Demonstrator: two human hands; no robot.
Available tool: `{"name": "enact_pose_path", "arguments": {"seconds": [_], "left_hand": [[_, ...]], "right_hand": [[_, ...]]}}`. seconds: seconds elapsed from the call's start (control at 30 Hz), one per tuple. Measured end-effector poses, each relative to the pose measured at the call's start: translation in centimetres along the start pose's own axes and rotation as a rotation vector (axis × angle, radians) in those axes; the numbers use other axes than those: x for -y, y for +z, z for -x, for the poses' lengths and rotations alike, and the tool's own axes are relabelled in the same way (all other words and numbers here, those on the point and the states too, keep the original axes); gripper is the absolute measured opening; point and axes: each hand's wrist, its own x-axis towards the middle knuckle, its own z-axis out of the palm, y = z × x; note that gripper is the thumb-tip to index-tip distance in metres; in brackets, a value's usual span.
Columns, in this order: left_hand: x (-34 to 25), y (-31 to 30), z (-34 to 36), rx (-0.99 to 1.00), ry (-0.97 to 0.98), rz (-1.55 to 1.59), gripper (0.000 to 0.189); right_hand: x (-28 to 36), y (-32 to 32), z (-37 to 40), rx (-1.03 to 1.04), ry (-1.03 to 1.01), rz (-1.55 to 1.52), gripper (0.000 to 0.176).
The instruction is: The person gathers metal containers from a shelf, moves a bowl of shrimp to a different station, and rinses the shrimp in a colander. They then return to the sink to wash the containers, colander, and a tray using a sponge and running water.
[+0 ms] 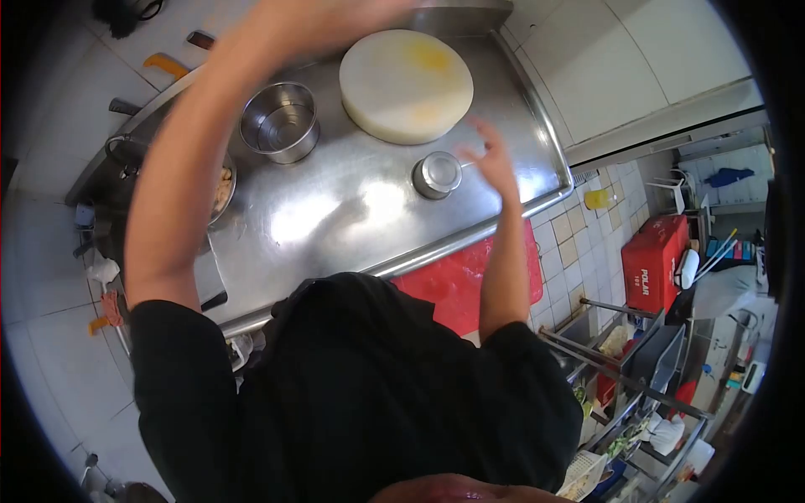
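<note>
My left arm reaches up across the left side of the view. My left hand [356, 12] is at the top edge, blurred and cut off, above the white round block [407, 88] with yellow stains; its fingers cannot be made out. Over the right part of the steel counter [335, 201] is my right hand [493, 163], fingers apart and holding nothing. Just left of it stands a small closed metal container [438, 174]. An open round steel pot [281, 123] sits left of the block.
A metal bowl with pale pieces [223, 191] is partly behind my left arm. Knives hang on the tiled wall at upper left. A red board [470, 281] lies by the counter's front edge. To the right are a red cooler [656, 264] and metal shelves with goods.
</note>
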Motion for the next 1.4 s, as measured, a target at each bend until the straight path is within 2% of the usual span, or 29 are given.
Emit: {"name": "enact_pose_path", "arguments": {"seconds": [0.03, 0.07, 0.1, 0.13, 0.2, 0.23, 0.27, 0.3, 0.33, 0.37, 0.4, 0.47, 0.53, 0.57, 0.6, 0.67, 0.7, 0.73, 0.77, 0.8, 0.83, 0.87, 0.93, 1.0, 1.07, 1.1, 1.2, 1.3, 1.4], "left_hand": [[-0.7, 0.5, 5.6, 0.163, -0.231, 0.129, 0.043], [-0.6, 0.7, 10.0, 0.312, -0.327, 0.244, 0.040], [-0.4, 2.1, 14.8, 0.449, -0.730, 0.379, 0.040], [-0.4, 4.2, 20.2, 0.376, -0.831, 0.466, 0.040], [-1.7, 6.8, 28.3, 0.562, -0.966, 0.427, 0.038], [-1.9, 8.8, 33.7, 0.541, -1.060, 0.584, 0.038], [-3.8, 9.1, 36.2, 0.488, -1.163, 0.688, 0.040], [-5.2, 9.1, 37.8, 0.510, -1.171, 0.643, 0.040], [-6.4, 9.1, 39.3, 0.485, -1.177, 0.627, 0.040], [-7.3, 9.5, 41.0, 0.413, -1.213, 0.641, 0.043], [-7.9, 9.3, 41.9, 0.343, -1.237, 0.639, 0.048], [-9.2, 9.3, 42.6, 0.236, -1.270, 0.649, 0.060], [-11.2, 7.9, 39.8, 0.095, -1.205, 0.554, 0.074], [-11.6, 7.2, 38.7, 0.027, -1.167, 0.504, 0.082], [-11.6, 6.9, 38.7, 0.042, -1.144, 0.527, 0.095], [-11.7, 5.6, 38.8, 0.088, -1.081, 0.310, 0.096], [-11.4, 6.0, 40.3, -0.023, -0.969, 0.069, 0.077], [-10.9, 5.7, 42.0, -0.009, -1.070, 0.088, 0.066], [-10.3, 4.7, 43.9, 0.009, -1.169, 0.111, 0.055], [-9.7, 3.7, 45.7, 0.032, -1.264, 0.136, 0.046], [-9.6, 2.4, 46.7, 0.090, -1.267, 0.013, 0.031], [-9.2, 1.4, 48.0, 0.163, -1.273, -0.028, 0.032], [-8.2, -0.1, 50.6, 0.308, -1.277, -0.107, 0.032], [-7.0, -0.1, 52.8, 0.465, -1.151, -0.201, 0.021], [-5.3, 1.3, 55.9, 0.539, -1.010, -0.311, 0.017], [-4.7, 1.9, 56.7, 0.549, -1.049, -0.250, 0.022], [-4.3, -1.0, 56.8, 0.370, -0.880, -0.268, 0.033], [-3.4, -7.8, 55.3, 0.318, -0.965, 0.051, 0.040], [-1.4, -11.2, 58.6, 0.073, -1.024, 0.191, 0.041]], "right_hand": [[-2.1, 2.4, 2.5, 0.080, 0.081, 0.182, 0.094], [-2.7, 4.8, 4.1, 0.058, 0.130, 0.200, 0.103], [-3.2, 6.6, 5.3, 0.034, 0.180, 0.219, 0.113], [-4.0, 7.0, 6.3, 0.026, 0.187, 0.294, 0.114], [-4.9, 8.9, 5.9, 0.030, 0.145, 0.431, 0.115], [-6.6, 9.7, 5.7, 0.039, 0.192, 0.435, 0.107], [-6.4, 10.2, 5.9, -0.038, 0.172, 0.400, 0.098], [-5.3, 10.2, 5.5, -0.036, 0.270, 0.394, 0.095], [-6.3, 10.5, 4.9, -0.100, 0.230, 0.360, 0.092], [-10.9, 11.7, 4.0, -0.198, 0.157, 0.069, 0.082], [-7.8, 12.1, 4.3, -0.284, 0.278, -0.286, 0.069], [-2.4, 11.8, 4.6, -0.068, 0.724, -0.761, 0.063], [2.2, 14.6, 5.5, 0.231, 0.759, -1.197, 0.065], [4.5, 16.7, 6.3, 0.357, 0.858, -1.292, 0.066], [7.0, 19.0, 7.1, 0.488, 0.955, -1.380, 0.067], [13.1, 23.3, 9.1, 0.564, 1.002, -1.360, 0.073], [14.2, 25.5, 9.8, 0.714, 0.973, -1.432, 0.076], [14.6, 27.4, 10.4, 0.862, 0.942, -1.502, 0.079], [14.4, 29.3, 10.3, 1.044, 0.916, -1.426, 0.084], [14.0, 30.3, 9.8, 1.088, 0.994, -1.140, 0.078], [13.5, 31.8, 9.3, 0.937, 0.819, -0.806, 0.069], [13.1, 33.4, 8.8, 0.774, 0.640, -0.480, 0.061], [12.4, 35.8, 6.4, 0.554, 0.307, -0.340, 0.045], [16.4, 37.7, 2.6, 0.459, 0.261, -0.472, 0.039], [21.9, 40.3, -0.9, 0.414, 0.016, -0.319, 0.042], [24.5, 42.0, -2.8, 0.408, -0.089, -0.225, 0.044], [29.4, 49.4, -8.6, 0.451, -0.187, 0.015, 0.056], [31.3, 56.4, -13.7, 0.471, -0.241, 0.219, 0.068], [29.3, 62.6, -18.4, 0.536, -0.364, 0.548, 0.078]]}}
